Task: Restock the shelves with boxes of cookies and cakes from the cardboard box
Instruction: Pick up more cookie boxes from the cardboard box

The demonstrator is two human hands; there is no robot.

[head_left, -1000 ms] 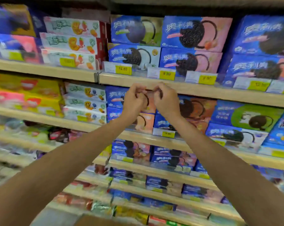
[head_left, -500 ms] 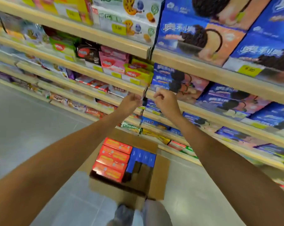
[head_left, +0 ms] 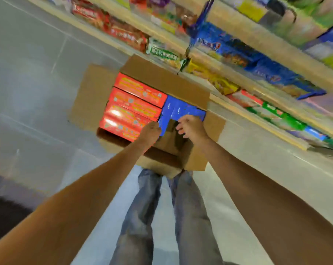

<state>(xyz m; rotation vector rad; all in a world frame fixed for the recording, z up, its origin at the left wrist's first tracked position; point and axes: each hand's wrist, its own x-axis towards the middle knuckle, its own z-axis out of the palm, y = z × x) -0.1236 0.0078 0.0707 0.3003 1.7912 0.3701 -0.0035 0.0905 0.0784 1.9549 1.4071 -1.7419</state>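
In the middle of the frame, the right hand (head_left: 190,126) hangs loose and empty over the blue boxes (head_left: 181,109) in the cardboard box (head_left: 92,96). I cannot tell if the left hand (head_left: 151,131) holds anything.

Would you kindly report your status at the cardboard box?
Right grip open, empty, over the cardboard box. Left grip at the blue boxes, hold unclear. Red boxes packed beside them. Nothing in the way.

Bright, even overhead light; glare streaks the red boxes (head_left: 131,109). Motion blur smears the far shelves (head_left: 257,43); wide-angle edges bend.
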